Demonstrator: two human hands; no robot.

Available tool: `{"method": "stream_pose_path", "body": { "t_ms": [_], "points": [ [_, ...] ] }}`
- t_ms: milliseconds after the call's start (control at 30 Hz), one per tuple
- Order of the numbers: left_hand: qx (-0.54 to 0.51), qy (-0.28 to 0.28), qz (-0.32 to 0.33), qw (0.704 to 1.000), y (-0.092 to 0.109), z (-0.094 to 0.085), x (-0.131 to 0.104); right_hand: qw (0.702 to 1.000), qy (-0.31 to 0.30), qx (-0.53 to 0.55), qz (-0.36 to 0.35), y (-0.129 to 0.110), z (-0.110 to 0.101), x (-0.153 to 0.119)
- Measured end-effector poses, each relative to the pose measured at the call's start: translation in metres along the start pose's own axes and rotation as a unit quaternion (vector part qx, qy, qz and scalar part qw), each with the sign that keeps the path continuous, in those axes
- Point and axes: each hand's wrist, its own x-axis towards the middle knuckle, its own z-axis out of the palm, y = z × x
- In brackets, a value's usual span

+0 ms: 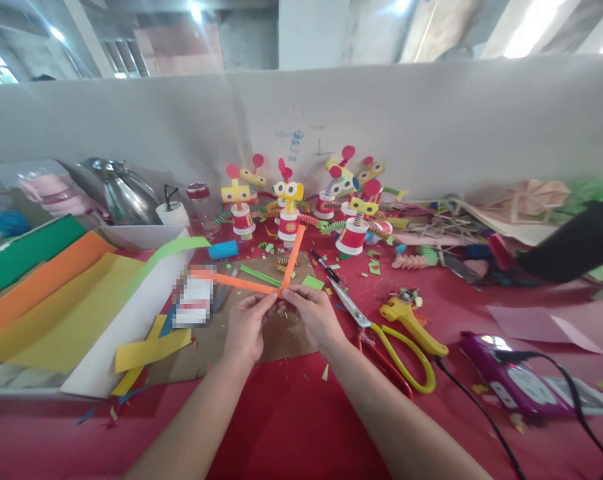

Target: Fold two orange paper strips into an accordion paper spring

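Two orange paper strips meet at a corner between my hands, above a brown cardboard sheet [276,343]. My left hand [247,325] pinches the left side of the joint, where one orange strip [234,283] runs off to the left. Closed on the right side of the same joint is my right hand [315,315]; the other orange strip [294,257] points up and away from it. The fingertips of both hands nearly touch. Green paper strips [261,275] and a small coiled paper piece [282,265] lie just beyond.
Scissors [406,353] and a yellow glue gun [414,323] with a black cable lie right of the cardboard. Several paper-cup figures [288,223] stand behind. At left is a white box [126,313] of coloured paper; a purple device [518,380] sits far right.
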Motion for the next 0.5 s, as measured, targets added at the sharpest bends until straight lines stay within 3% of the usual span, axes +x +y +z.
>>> {"method": "stream_pose_path", "body": {
  "t_ms": [167,367,500],
  "points": [
    [0.012,-0.004,0.006,1.0,-0.0003,-0.0012,0.0,0.999,0.017,0.027,0.014,0.001,-0.0002,0.0006],
    [-0.012,-0.035,-0.036,0.999,0.0077,-0.0035,-0.0001,1.0,0.011,0.004,-0.011,0.0035,-0.0004,0.0001],
    [0.066,-0.01,-0.061,0.996,0.0077,-0.0051,0.0002,1.0,0.007,0.003,-0.011,0.0065,-0.0012,0.0008]
  ]
}}
